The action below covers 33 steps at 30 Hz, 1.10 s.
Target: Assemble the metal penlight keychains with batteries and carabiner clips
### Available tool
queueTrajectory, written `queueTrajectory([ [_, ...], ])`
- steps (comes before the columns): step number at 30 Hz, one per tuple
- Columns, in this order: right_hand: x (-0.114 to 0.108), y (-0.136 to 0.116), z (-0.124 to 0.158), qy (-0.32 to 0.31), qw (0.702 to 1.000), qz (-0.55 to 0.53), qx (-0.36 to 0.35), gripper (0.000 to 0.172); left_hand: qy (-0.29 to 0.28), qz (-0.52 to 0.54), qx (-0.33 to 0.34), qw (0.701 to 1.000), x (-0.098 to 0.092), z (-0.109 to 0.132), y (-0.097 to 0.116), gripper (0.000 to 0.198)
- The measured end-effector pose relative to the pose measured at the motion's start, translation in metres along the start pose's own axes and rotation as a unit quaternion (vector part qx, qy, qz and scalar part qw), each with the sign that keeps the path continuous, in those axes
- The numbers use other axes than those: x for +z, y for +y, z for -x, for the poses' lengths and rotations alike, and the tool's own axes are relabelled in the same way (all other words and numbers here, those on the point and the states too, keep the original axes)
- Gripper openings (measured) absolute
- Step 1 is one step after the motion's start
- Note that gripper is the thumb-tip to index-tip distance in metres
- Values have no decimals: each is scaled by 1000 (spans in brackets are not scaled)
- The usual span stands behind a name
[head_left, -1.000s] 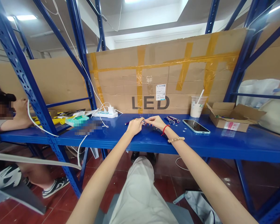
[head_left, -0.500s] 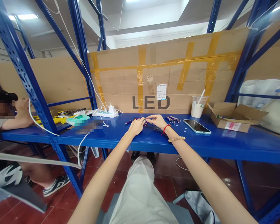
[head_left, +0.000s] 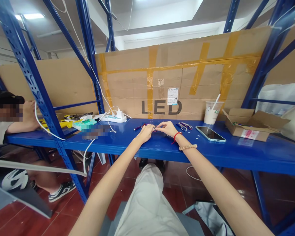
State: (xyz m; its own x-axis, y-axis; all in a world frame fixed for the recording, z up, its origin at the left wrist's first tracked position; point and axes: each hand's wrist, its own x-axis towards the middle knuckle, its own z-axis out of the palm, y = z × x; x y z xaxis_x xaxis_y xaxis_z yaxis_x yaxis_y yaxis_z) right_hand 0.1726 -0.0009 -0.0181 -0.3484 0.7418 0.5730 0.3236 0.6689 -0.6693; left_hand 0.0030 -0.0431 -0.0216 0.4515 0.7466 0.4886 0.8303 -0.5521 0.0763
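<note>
My left hand [head_left: 147,133] lies low over the blue tabletop, its fingers curled closed around something small. Close against it, my right hand [head_left: 167,128] has thumb and forefinger brought together at the same spot. A bit of dark, shiny material shows between the fingertips, too small to name. Just left of my left hand lies a thin dark blue stick-like piece [head_left: 137,128]. Several slim dark blue and purplish pieces with metal-looking ends [head_left: 184,126] lie beyond my right hand.
On the blue table [head_left: 127,144] to the right are a phone [head_left: 210,134], a plastic cup with a straw [head_left: 211,113] and an open cardboard box [head_left: 248,131]. A power strip [head_left: 114,118] lies back left. Blue posts [head_left: 43,98] separate a seated person [head_left: 5,131] at left.
The whole view has shifted slightly, so things sit a little further right. My hands stay together at the same place on the table, with only small finger movement.
</note>
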Motion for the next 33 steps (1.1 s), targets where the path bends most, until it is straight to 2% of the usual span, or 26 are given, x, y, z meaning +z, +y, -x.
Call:
queueTrajectory([
  [10,-2,7,-1,-2,999,31,12,31,-5,55,31,998,3,-3,-8,28],
  [14,2,4,1,-37,994,101,17,28,-5,58,37,998,0,-3,-5,25],
  [17,7,-2,3,-67,983,167,32,24,10,84,18,996,-1,-3,-1,25],
  [21,10,-7,3,-50,978,194,55,27,26,104,-20,994,4,-5,0,24],
  [25,8,-4,1,-45,975,211,55,20,26,105,-49,993,5,-6,-1,19],
  [29,6,-1,0,-45,972,217,75,17,25,97,-49,994,1,-5,3,15],
  [33,4,-1,1,-56,971,224,64,18,31,98,-41,994,-2,-4,6,14],
])
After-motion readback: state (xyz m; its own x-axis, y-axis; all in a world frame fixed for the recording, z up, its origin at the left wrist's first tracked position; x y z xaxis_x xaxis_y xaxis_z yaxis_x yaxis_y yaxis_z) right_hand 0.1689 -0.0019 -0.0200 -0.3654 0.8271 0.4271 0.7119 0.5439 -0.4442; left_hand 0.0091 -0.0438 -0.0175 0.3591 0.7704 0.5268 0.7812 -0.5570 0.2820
